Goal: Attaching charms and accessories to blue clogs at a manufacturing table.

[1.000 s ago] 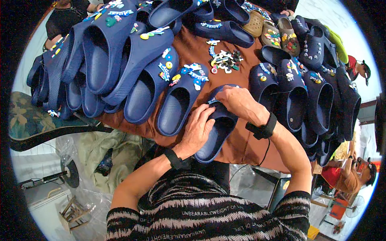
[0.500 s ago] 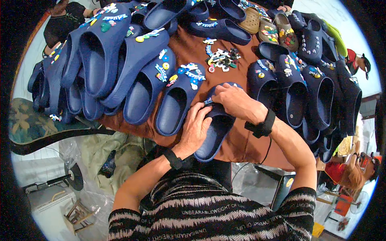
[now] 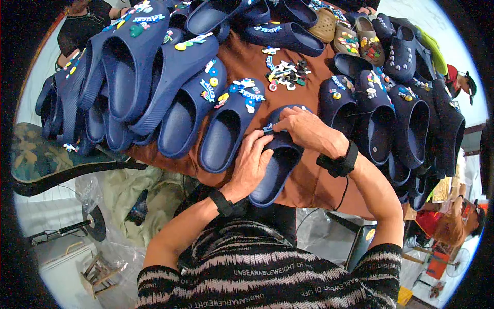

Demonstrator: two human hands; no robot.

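The dark blue foam clog [image 3: 275, 165] lies on the brown table [image 3: 309, 183] in front of the person. The left hand [image 3: 252, 165] presses it flat with fingers together. The right hand [image 3: 303, 129] pinches a small charm [image 3: 268, 127] at its upper strap. This looks like the fixing step; the next move needs a firm, straight push.

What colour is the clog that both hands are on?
Navy blue; the clog shows best in the head view.
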